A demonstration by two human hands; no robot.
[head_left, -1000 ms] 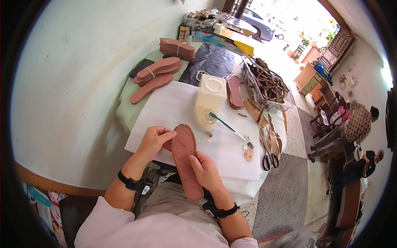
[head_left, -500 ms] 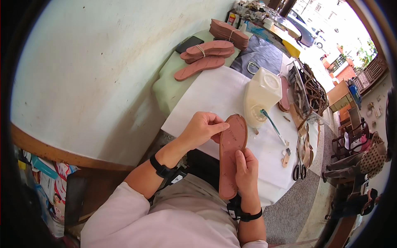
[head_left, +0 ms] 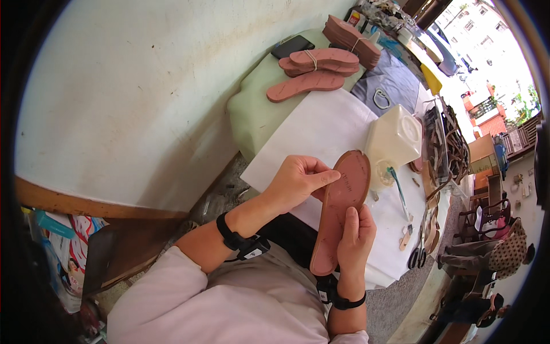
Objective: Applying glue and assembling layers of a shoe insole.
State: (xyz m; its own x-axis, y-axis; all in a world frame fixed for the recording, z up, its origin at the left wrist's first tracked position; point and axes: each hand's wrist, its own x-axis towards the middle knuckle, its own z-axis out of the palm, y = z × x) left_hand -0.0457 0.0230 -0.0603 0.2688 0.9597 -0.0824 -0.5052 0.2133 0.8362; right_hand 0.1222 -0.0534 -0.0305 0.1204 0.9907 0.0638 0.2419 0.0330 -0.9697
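Observation:
Between my two hands is a reddish-brown shoe sole [head_left: 344,195], tilted upright above the table's near edge. My left hand [head_left: 301,180] pinches its left edge near the wide upper end, thumb on the face. Lower down, my right hand [head_left: 355,238] grips the right edge, its thumb flat on the face and its fingers behind. Just beyond the sole, a cream plastic jug [head_left: 395,137] lies with a cut opening. A teal-handled brush [head_left: 399,192] leans out of that opening.
White sheeting [head_left: 309,137] covers the table. Soles [head_left: 306,86] and a phone [head_left: 292,46] lie on the green cloth [head_left: 246,114] at the back. Black-handled scissors [head_left: 417,258] and a box of brown straps [head_left: 452,143] are at right. A person [head_left: 492,252] sits farther right.
The whole view has shifted, so the table things appear farther right and slightly tilted. Both hands keep the same hold on the sole.

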